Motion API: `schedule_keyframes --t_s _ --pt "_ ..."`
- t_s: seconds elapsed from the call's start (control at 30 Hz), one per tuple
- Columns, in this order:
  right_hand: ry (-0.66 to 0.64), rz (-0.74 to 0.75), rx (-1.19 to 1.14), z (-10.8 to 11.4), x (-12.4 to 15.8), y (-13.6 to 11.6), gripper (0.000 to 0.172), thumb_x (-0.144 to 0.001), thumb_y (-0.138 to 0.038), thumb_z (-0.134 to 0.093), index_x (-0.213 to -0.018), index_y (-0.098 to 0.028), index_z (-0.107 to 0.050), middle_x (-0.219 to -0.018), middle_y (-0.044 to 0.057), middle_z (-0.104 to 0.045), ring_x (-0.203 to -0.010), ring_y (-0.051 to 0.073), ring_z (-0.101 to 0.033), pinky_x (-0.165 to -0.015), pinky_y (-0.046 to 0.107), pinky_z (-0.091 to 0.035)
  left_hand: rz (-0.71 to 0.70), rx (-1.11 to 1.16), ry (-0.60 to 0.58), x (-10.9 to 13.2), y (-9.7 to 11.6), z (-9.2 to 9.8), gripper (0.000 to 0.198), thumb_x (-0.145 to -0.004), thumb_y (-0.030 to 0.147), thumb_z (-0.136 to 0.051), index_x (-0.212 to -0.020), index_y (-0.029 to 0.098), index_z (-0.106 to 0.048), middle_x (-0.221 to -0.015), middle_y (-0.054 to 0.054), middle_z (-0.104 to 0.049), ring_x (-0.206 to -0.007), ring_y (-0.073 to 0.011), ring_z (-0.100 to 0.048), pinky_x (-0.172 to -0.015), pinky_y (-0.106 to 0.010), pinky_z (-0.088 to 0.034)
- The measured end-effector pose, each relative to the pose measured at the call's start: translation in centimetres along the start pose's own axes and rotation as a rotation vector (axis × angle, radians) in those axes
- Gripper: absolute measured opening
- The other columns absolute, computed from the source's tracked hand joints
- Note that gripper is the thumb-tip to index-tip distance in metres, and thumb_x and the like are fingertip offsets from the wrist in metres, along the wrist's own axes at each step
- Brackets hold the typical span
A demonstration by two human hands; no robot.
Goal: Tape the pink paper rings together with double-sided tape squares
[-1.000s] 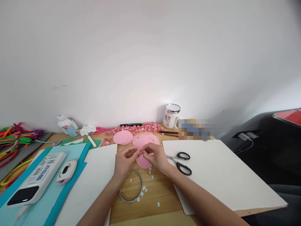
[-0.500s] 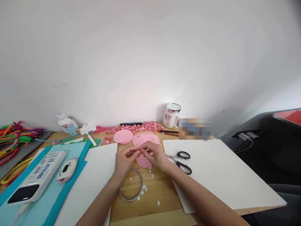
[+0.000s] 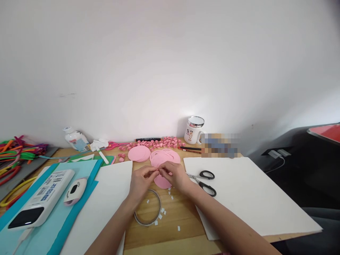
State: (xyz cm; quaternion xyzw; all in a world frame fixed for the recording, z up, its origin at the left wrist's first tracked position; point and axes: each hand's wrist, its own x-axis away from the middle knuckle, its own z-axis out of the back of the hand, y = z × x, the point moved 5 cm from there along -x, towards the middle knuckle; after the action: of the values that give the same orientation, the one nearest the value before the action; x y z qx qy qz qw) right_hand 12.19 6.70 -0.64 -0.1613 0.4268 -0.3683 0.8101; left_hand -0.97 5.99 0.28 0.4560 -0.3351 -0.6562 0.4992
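My left hand (image 3: 140, 181) and my right hand (image 3: 177, 177) meet at the fingertips over pink paper circles (image 3: 165, 156). Both are closed in a pinch, and whatever lies between the fingers is too small and hidden to name. A lone pink circle (image 3: 162, 182) shows just under the fingertips. Below my left wrist lies a roll of tape (image 3: 160, 206), with several small white pieces (image 3: 162, 210) scattered beside it. Black-handled scissors (image 3: 202, 185) rest to the right of my right hand, partly on a white sheet.
Behind the circles are many small pink rolled pieces (image 3: 171, 142) and a black marker (image 3: 148, 139). A lidded white mug (image 3: 192, 134) stands by the wall. White boards (image 3: 255, 194) flank my arms. At left are a white device (image 3: 42, 198), a bottle (image 3: 77, 140) and colourful pipe cleaners (image 3: 23, 156).
The pinched fingers have shifted very slightly against each other. Everything else on the table stays where it was.
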Motion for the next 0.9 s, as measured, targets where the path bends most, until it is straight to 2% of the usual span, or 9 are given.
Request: schedule_keyframes --t_s 0.17,0.37,0.57,0.7,0.9 --pt "-0.099 0.069 0.163 -0.4 0.08 -0.29 0.016 -0.085 -0.017 -0.038 -0.083 -0.016 -0.054 -0.073 0.005 -0.062 -0.063 0.012 -0.056 -0.057 0.021 -0.041 -0.011 -0.037 -0.013 -0.02 -0.3 -0.1 0.013 -0.067 0.026 -0.062 -0.075 0.018 -0.069 -0.075 -0.003 -0.071 -0.067 -0.0174 -0.064 -0.064 -0.028 -0.053" --pt "-0.079 0.062 0.238 -0.51 0.15 -0.52 0.014 -0.084 -0.015 -0.039 -0.084 -0.016 -0.053 -0.071 0.006 -0.061 -0.061 0.014 -0.055 -0.054 0.022 -0.039 -0.006 -0.05 -0.02 -0.03 -0.62 -0.25 0.012 -0.068 0.025 -0.06 -0.074 0.018 -0.068 -0.074 -0.003 -0.07 -0.067 -0.0177 -0.065 -0.065 -0.028 -0.053" --pt "-0.099 0.086 0.272 -0.72 0.4 -0.24 0.015 -0.081 -0.012 -0.042 -0.084 -0.016 -0.056 -0.071 0.006 -0.06 -0.061 0.014 -0.055 -0.054 0.022 -0.037 -0.095 -0.153 -0.043 0.01 -0.05 -0.33 0.011 -0.068 0.02 -0.06 -0.074 0.021 -0.068 -0.075 -0.003 -0.07 -0.067 -0.0171 -0.064 -0.062 -0.027 -0.053" --pt "-0.102 0.05 0.293 -0.87 0.43 -0.1 0.014 -0.078 -0.01 -0.043 -0.078 -0.015 -0.056 -0.068 0.005 -0.06 -0.059 0.014 -0.053 -0.052 0.022 -0.035 -0.118 -0.167 -0.087 0.06 0.07 -0.59 0.012 -0.069 0.018 -0.058 -0.074 0.02 -0.068 -0.076 -0.004 -0.069 -0.068 -0.0169 -0.064 -0.063 -0.027 -0.053" --pt "0.014 -0.09 0.135 -0.5 0.39 -0.06 0.011 -0.07 -0.008 -0.048 -0.069 -0.016 -0.055 -0.06 0.001 -0.059 -0.051 0.01 -0.049 -0.05 0.019 -0.036 -0.098 -0.154 -0.06 0.17 0.03 -0.74 0.013 -0.071 0.02 -0.056 -0.077 0.017 -0.067 -0.078 -0.005 -0.068 -0.07 -0.0162 -0.063 -0.063 -0.026 -0.052"
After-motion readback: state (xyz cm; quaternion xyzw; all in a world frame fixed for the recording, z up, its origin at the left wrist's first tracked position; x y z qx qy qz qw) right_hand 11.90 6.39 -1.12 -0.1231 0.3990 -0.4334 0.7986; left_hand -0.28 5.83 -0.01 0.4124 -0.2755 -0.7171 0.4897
